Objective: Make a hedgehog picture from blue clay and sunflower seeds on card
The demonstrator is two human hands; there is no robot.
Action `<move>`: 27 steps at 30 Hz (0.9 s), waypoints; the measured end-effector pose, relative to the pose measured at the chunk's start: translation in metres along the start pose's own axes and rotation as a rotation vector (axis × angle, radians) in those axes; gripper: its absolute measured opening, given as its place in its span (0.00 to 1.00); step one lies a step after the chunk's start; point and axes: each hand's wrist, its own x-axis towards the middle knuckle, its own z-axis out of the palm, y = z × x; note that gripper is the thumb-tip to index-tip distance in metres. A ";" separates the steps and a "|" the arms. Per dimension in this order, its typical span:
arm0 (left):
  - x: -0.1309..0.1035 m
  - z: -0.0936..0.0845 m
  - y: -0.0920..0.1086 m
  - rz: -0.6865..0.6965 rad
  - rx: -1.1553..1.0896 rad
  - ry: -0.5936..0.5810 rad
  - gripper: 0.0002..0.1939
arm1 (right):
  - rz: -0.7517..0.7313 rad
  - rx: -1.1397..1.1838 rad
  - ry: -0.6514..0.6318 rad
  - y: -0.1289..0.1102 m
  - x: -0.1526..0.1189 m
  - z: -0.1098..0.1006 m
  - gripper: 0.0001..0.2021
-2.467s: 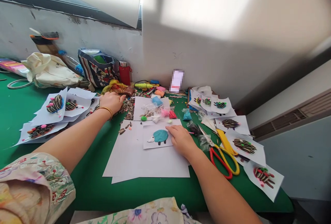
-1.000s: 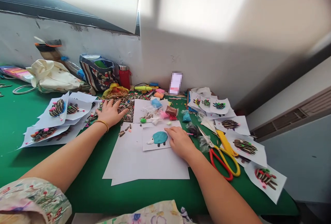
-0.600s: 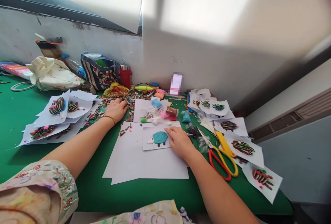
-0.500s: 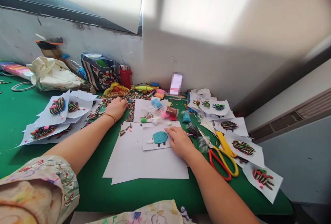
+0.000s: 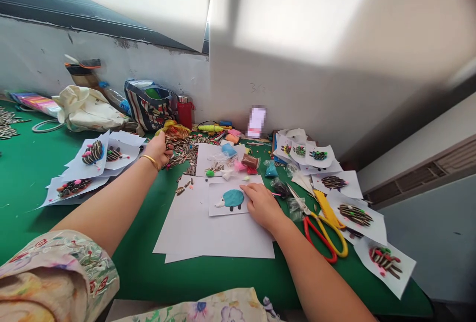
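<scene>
Left hand (image 5: 156, 150) half-curled by seeds (image 5: 188, 151) (can't tell if holding any), right hand (image 5: 263, 206) loosely open on card (image 5: 218, 211); light pressure spares the blue clay (image 5: 232, 198).

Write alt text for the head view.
The right hand rests on a card bearing a blue hedgehog; the left hand is at a pile of seeds. Scissors and seed-decorated cards lie nearby on a green table.
</scene>
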 end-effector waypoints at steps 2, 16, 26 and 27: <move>-0.013 0.006 -0.002 -0.110 -0.077 -0.059 0.16 | -0.001 -0.002 0.002 0.000 0.000 0.000 0.27; -0.099 0.039 -0.056 -0.544 -0.399 -0.461 0.17 | -0.041 0.031 0.103 0.003 -0.002 0.001 0.21; -0.033 0.013 -0.031 0.362 0.564 0.018 0.15 | -0.035 0.024 0.072 0.003 0.000 0.001 0.21; -0.027 0.009 -0.027 0.402 0.610 0.044 0.14 | -0.033 0.023 0.068 0.002 0.000 0.000 0.21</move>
